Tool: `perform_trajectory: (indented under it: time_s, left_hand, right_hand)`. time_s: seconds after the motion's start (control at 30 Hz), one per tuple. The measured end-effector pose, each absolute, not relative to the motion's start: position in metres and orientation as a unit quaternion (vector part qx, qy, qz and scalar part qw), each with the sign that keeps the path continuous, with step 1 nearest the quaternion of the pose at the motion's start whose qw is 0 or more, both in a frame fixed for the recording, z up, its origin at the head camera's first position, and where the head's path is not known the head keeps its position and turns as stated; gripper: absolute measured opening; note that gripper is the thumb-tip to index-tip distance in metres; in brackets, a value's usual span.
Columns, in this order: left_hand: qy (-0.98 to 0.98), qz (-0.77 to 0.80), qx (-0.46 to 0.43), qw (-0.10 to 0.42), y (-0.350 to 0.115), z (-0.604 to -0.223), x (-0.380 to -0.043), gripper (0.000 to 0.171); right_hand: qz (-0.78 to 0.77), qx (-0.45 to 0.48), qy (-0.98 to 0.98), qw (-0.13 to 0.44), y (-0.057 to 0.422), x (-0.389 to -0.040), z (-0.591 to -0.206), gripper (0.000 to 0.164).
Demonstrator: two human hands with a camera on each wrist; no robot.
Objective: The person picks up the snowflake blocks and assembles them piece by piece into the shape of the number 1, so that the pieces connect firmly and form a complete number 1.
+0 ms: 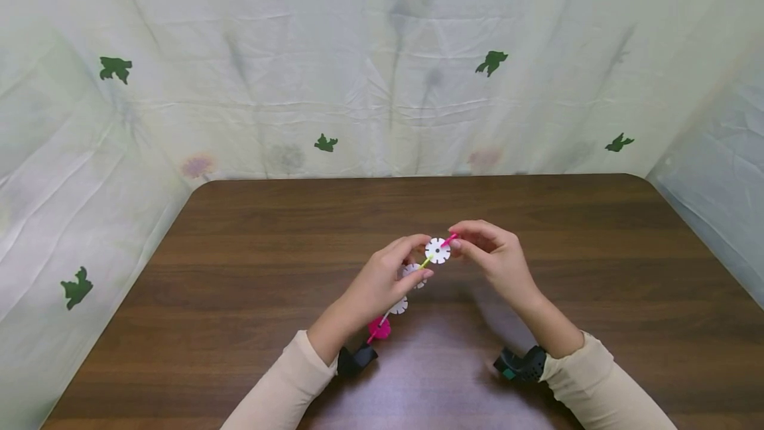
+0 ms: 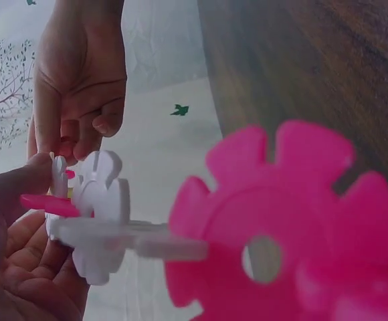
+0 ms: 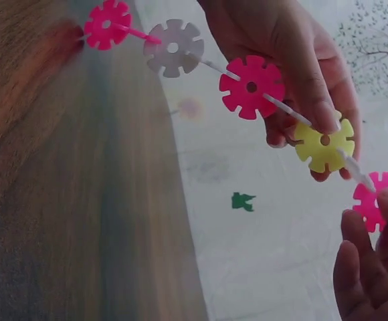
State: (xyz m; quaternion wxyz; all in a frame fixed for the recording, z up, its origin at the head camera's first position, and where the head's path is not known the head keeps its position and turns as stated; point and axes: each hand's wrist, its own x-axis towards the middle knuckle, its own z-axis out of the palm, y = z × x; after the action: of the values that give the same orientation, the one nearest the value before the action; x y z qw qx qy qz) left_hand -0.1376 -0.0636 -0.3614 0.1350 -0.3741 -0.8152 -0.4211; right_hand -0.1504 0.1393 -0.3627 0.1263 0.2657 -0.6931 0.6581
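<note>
A chain of notched plastic discs, slotted together crosswise, runs from the left wrist up to the right fingertips. In the head view its white disc (image 1: 438, 251) lies between the hands, and a pink disc (image 1: 379, 328) is at the lower end. My left hand (image 1: 382, 279) grips the chain by the yellow disc (image 3: 325, 160), thumb on one side and fingers on the other. My right hand (image 1: 501, 264) pinches the pink disc (image 3: 364, 196) at the upper end between thumb and fingers. Close to the left wrist camera hangs a large pink disc (image 2: 314, 200), with a white disc (image 2: 117, 200) beyond it.
The chain is held above a brown wooden table (image 1: 239, 271). A pale curtain (image 1: 358, 85) with green bird shapes hangs behind and along the sides. Both wrists wear black camera straps (image 1: 525, 363).
</note>
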Motion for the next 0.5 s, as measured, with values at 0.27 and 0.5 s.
perform_trajectory:
  time_s: [0.27, 0.5]
  left_hand:
    - [-0.806, -0.431, -0.367, 0.173, -0.058, -0.3665, -0.1365, 0.046]
    - [-0.781, -0.501, -0.359, 0.098, -0.0581, -0.363, -0.1357, 0.049]
  right_hand:
    - [0.661, 0.259, -0.697, 0.099, 0.1347, -0.1487, -0.3621, 0.034]
    - [0.672, 0.266, -0.685, 0.093, 0.1357, -0.151, -0.3614, 0.037]
